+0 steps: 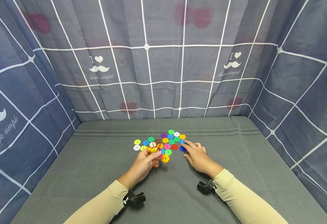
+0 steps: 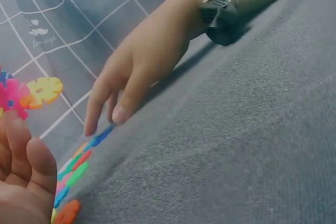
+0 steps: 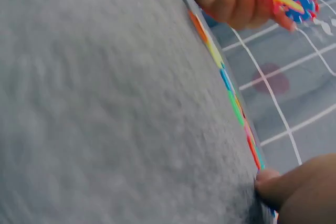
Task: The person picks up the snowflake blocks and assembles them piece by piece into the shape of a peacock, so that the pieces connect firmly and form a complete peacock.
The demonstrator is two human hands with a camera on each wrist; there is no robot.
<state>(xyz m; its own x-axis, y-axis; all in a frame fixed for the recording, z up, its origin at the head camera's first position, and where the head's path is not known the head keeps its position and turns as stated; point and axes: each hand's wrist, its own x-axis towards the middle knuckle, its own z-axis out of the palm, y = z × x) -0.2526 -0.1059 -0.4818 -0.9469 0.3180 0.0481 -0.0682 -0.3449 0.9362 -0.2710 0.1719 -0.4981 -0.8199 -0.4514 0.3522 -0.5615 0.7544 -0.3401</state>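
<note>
My left hand [image 1: 142,165] holds up a small cluster of joined notched plastic discs [image 1: 153,149] between thumb and fingers. Yellow, pink and blue pieces of it show in the wrist views, such as a pink disc [image 2: 13,98] and a blue disc [image 3: 301,4]. My right hand [image 1: 201,159] reaches down at the right end of the loose discs. Its fingertips touch or hover just over a dark blue disc [image 1: 182,149], with thumb and forefinger apart. Between the hands lie several flat discs, among them a red disc [image 1: 174,147] and a green disc [image 1: 168,152].
More loose discs spread behind and left of my left hand, including a white disc [image 1: 136,147] and a purple disc [image 1: 163,135]. They lie on a grey cloth-covered table [image 1: 104,161]. A checked curtain [image 1: 163,65] encloses the back and both sides.
</note>
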